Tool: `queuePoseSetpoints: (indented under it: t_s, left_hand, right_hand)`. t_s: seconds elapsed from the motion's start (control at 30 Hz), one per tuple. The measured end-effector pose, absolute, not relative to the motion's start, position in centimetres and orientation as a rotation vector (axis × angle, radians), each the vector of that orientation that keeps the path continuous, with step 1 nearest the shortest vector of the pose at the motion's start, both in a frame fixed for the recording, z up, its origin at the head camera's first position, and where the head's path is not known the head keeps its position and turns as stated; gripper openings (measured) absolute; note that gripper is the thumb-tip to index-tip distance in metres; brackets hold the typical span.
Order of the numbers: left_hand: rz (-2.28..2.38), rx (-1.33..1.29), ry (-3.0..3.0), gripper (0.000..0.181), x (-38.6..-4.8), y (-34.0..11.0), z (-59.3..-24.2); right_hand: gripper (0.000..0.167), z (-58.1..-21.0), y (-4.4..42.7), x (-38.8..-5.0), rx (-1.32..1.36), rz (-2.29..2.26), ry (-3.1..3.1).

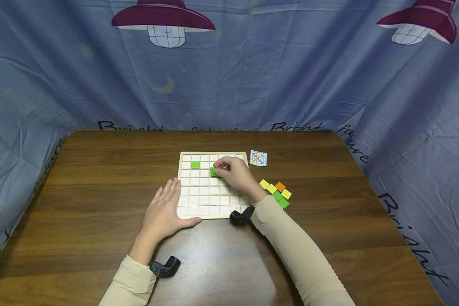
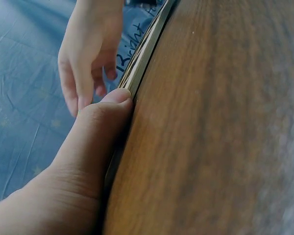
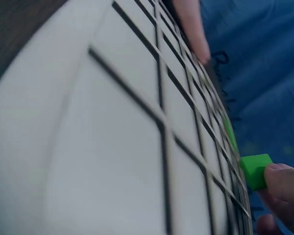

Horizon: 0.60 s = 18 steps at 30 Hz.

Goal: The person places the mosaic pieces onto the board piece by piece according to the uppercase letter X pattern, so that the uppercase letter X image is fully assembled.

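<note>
Head view: the right hand [image 1: 235, 173] reaches over the pale grid board [image 1: 204, 199], thumb and forefinger closed in a pinch on a green tile [image 1: 213, 172]. The tile sits at nine o'clock of that hand and twelve o'clock of the board's centre; whether it has settled into a cell cannot be told. The left hand [image 1: 163, 214] lies at the board's eight o'clock, fingers extended along the side edge and thumb stretched out along the near edge, its tip touching the rim.

In the right wrist view the tile shows as a small, thick block, smooth and sharp-cornered, of one flat green. The board has a light wooden frame, with thin raised strips parting white, square cells. A second green tile [image 1: 195, 164] fills a cell between ten and eleven o'clock of the centre. Loose tiles [image 1: 286, 194] in yellow, orange and green cluster at three o'clock, turned diagonally and partly behind the forearm; a small printed card [image 1: 263, 157] lies at two o'clock. Everything rests on a brown table [image 1: 111, 178], its grain running nine to three.

The pinched tile looks square, without a clear long axis, and its visible edges run roughly along the grid lines. The left fingers point towards one o'clock.
</note>
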<state>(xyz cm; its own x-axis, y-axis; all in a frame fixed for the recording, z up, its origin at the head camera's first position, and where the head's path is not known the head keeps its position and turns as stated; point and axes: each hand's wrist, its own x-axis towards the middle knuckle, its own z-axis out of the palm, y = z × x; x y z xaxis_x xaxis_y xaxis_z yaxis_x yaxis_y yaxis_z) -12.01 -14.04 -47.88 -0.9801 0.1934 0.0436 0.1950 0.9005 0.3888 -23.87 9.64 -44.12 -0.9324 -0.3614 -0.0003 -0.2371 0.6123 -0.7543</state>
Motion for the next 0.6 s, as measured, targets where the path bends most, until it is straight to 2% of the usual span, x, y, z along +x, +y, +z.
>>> queuePoseSetpoints:
  t_s: [0.23, 0.6]
  left_hand:
    - [-0.623, -0.310, -3.050, 0.132, -12.0, -14.0, -47.9]
    - [-0.615, -0.296, -3.063, 0.133, -12.0, -14.0, -47.9]
  right_hand:
    - [0.015, -44.8, 6.9, -23.8, -0.503, -1.178, 2.726]
    - [0.013, -44.9, 6.2, -23.5, -0.606, -1.012, 2.844]
